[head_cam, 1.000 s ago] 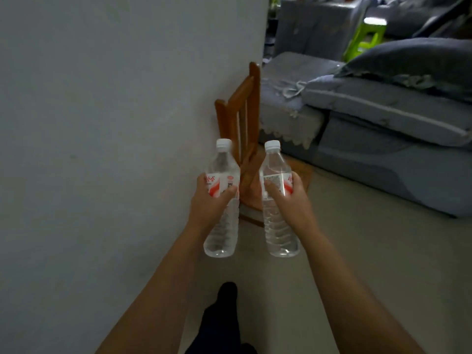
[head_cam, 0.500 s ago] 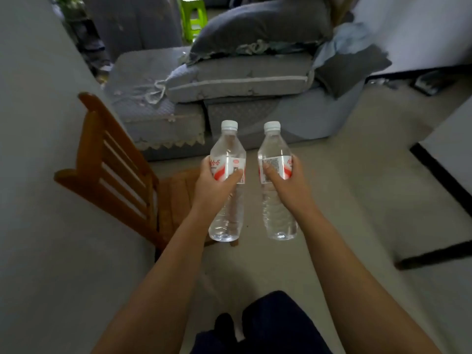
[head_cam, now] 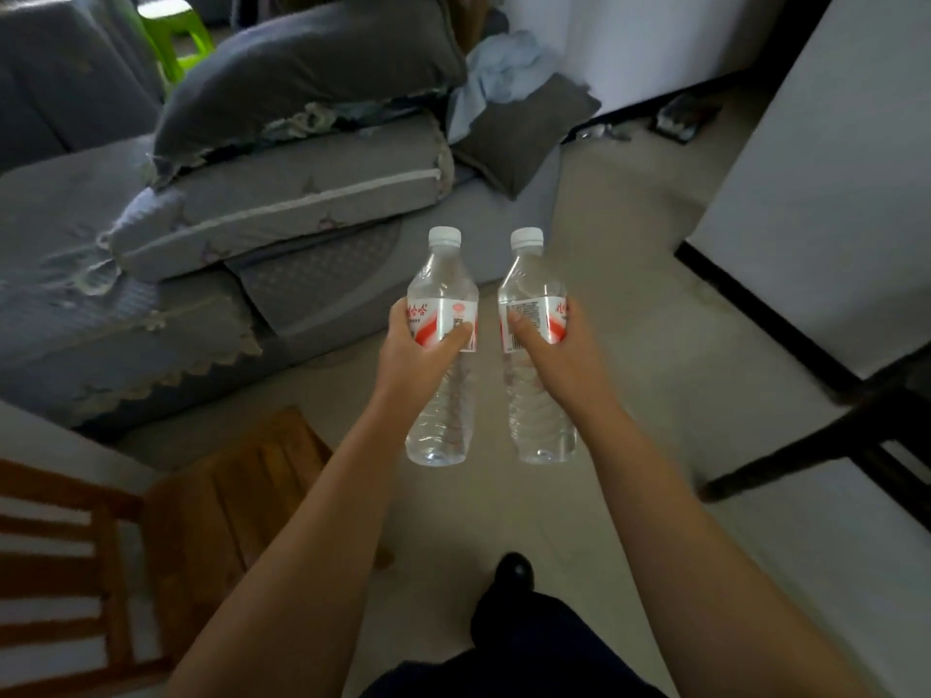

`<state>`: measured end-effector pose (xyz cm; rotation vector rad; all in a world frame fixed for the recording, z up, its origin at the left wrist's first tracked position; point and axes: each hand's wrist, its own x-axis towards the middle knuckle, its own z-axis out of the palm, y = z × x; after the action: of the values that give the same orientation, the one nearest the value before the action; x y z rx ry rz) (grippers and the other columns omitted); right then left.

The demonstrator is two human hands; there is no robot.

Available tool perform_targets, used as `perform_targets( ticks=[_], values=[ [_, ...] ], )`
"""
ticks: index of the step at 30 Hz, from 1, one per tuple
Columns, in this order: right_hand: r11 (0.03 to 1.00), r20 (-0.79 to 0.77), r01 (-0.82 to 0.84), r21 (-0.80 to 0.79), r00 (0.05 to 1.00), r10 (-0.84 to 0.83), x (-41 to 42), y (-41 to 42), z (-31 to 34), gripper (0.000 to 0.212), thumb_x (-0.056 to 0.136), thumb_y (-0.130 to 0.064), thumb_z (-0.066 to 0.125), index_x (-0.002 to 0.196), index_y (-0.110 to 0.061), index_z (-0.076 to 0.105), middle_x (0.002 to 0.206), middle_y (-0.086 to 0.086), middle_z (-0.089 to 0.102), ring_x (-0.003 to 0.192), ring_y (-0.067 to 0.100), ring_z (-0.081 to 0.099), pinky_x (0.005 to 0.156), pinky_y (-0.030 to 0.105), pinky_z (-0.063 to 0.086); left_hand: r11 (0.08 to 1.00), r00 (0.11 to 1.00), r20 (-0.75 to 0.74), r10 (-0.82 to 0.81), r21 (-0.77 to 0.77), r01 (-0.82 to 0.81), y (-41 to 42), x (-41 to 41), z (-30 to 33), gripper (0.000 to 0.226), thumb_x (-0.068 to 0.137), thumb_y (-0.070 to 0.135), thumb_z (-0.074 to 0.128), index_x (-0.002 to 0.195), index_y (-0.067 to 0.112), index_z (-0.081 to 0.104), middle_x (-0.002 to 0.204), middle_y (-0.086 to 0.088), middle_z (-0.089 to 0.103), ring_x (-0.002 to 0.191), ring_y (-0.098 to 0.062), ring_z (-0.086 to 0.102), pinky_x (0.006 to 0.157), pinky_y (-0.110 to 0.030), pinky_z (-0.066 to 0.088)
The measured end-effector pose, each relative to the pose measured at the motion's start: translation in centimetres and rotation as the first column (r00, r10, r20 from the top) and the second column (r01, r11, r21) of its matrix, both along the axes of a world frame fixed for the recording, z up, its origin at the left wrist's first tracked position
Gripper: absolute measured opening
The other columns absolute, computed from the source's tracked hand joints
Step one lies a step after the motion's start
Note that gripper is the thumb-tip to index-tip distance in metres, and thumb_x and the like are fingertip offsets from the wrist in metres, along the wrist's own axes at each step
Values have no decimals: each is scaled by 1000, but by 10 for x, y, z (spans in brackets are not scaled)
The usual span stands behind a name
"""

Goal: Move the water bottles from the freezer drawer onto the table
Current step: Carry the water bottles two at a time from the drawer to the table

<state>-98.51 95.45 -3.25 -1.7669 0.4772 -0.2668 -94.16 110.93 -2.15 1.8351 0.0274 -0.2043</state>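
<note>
Two clear water bottles with white caps and red-and-white labels are held upright side by side in front of me, above the floor. My left hand point(head_cam: 420, 357) grips the left bottle point(head_cam: 441, 395) around its label. My right hand point(head_cam: 556, 362) grips the right bottle point(head_cam: 536, 395) the same way. The bottles stand a little apart and do not touch. The freezer drawer is out of view. A white table point(head_cam: 826, 193) with dark legs stands at the right.
A grey sofa point(head_cam: 151, 314) piled with cushions and pillows fills the upper left. A wooden chair point(head_cam: 151, 546) stands at the lower left beside a wall. A green stool point(head_cam: 174, 32) is at the far back. Tiled floor point(head_cam: 629, 345) lies ahead.
The view has swung to the right: the wall and chair slid off to the lower left and the white table came in at the right. Both hands still hold their bottles.
</note>
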Motion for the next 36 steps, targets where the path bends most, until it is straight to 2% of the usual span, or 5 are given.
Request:
perform_targets(
  ticks=[6, 11, 18, 32, 36],
  values=[
    [993, -10, 117, 3, 993, -117, 49, -95, 10, 45, 87, -38, 68, 124, -20, 49, 97, -12, 61, 80, -5, 58, 56, 2, 42, 997, 997, -19, -80, -13, 80, -100, 65, 2, 55, 82, 28, 72, 127, 24, 42, 94, 17, 57, 85, -1, 60, 64, -18, 48],
    [975, -35, 222, 4, 975, -221, 80, -161, 8, 39, 87, -43, 66, 117, -25, 48, 96, -10, 64, 82, 1, 61, 64, 16, 44, 981, 980, -23, -196, -2, 196, -172, 115, 2, 46, 83, 27, 71, 119, 28, 43, 92, 17, 57, 83, -1, 60, 62, -17, 46],
    [938, -42, 346, -34, 937, -347, 157, -246, -2, 40, 87, -44, 66, 116, -23, 49, 97, -9, 64, 83, 1, 62, 61, 15, 44, 942, 941, -21, -337, -22, 336, -272, 209, -4, 44, 83, 29, 71, 116, 30, 42, 95, 15, 58, 85, -1, 61, 65, -18, 48],
    [750, -12, 662, -9, 749, -662, 289, -439, 9, 47, 84, -45, 68, 121, -28, 47, 99, -11, 66, 91, 12, 67, 82, 37, 55, 734, 734, -21, -679, -11, 679, -502, 377, 15, 52, 82, 31, 70, 126, 28, 42, 101, 19, 55, 88, 6, 54, 62, -10, 37],
    [690, -26, 723, 5, 690, -723, 295, -503, 5, 38, 87, -39, 67, 116, -30, 43, 91, -16, 62, 81, 3, 63, 69, 23, 52, 648, 648, -26, -761, -25, 761, -577, 395, 0, 55, 78, 40, 73, 124, 33, 43, 118, 11, 59, 106, -9, 60, 79, -23, 50]
  ],
)
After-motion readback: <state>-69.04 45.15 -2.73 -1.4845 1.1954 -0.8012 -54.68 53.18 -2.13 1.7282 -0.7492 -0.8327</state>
